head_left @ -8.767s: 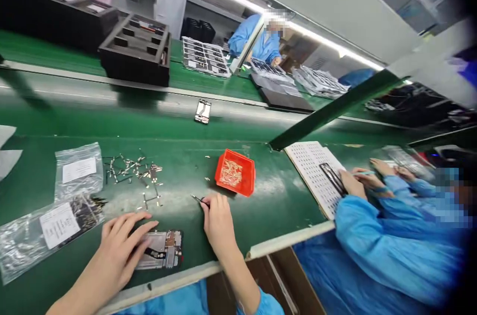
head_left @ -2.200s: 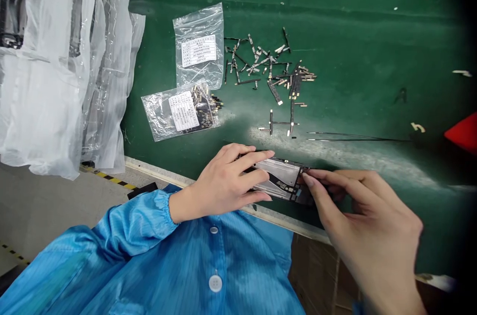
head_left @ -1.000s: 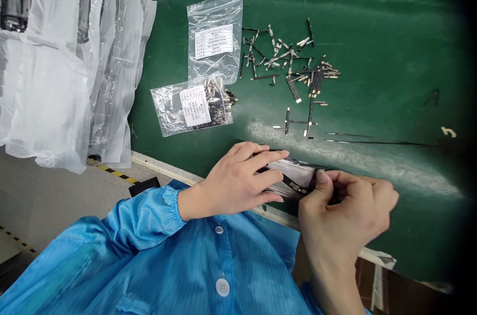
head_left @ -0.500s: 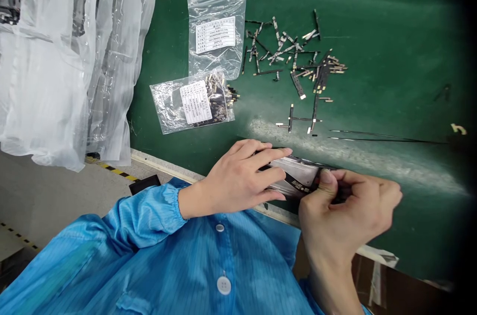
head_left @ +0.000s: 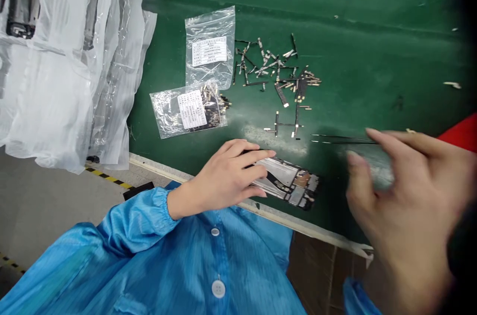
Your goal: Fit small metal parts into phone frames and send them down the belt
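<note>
Phone frame (head_left: 285,183) pinned under left hand (head_left: 223,171)

The left hand is holding the frame down flat, its fingers curving over the top edge, close to the front of the green mat (head_left: 372,32). The right hand (head_left: 406,196), blurred, is hanging open and empty just beside long tweezers (head_left: 343,139). Farther off, small black-and-gold flex parts (head_left: 278,71) are lying scattered beside two labelled plastic bags (head_left: 204,76), and a red tray (head_left: 462,131) is showing at the right edge.

Head-worn view, facing forward and down, close over the left hand (head_left: 223,176) and right hand (head_left: 406,196) (green workbench (head_left: 372,41) beneath)
</note>
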### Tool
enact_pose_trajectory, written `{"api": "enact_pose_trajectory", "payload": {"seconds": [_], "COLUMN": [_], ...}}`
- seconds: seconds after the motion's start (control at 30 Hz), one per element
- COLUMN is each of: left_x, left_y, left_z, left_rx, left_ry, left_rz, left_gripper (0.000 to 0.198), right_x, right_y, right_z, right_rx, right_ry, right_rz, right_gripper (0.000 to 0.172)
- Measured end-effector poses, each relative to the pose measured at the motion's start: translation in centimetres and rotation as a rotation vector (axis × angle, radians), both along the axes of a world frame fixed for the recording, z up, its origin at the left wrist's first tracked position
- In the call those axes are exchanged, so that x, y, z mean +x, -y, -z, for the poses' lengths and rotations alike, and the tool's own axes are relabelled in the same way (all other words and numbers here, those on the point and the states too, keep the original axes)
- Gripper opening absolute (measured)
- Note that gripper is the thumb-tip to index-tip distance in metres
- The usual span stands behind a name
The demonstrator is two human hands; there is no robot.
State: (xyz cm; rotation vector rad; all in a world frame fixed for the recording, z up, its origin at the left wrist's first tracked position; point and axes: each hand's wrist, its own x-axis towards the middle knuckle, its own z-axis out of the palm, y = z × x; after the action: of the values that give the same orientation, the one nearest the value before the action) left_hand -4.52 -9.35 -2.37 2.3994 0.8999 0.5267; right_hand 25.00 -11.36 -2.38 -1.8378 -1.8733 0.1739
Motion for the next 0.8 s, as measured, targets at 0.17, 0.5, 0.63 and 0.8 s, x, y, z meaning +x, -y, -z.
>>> {"api": "enact_pose_trajectory", "payload": {"seconds": [0.17, 0.5, 0.63, 0.8], "left_x": [-1.4, 0.4, 0.4, 0.4], "left_y": [-0.8, -1.1, -1.2, -1.3], "left_z": [-1.2, -0.6, 0.1, 0.3], "left_rx": [-0.051, 0.024, 0.039, 0.062], "left_ry": [-0.068, -0.127, -0.106, -0.064], "left_rz": [0.084, 0.099, 0.094, 0.085], "left_gripper": [0.018, 0.074, 0.077, 0.077], "right_x": [2.0, 0.0, -1.1, -1.2], "right_y": [-1.4, 5.7, 5.7, 5.6], "right_z": [1.0, -1.4, -1.3, -1.2], "right_rx": [-0.051, -0.025, -0.035, -0.042], "right_ry": [0.118, -0.014, 0.003, 0.004], "right_rz": [-0.149, -0.287, -0.269, -0.263], "right_gripper": [0.023, 0.008, 0.011, 0.011]}}
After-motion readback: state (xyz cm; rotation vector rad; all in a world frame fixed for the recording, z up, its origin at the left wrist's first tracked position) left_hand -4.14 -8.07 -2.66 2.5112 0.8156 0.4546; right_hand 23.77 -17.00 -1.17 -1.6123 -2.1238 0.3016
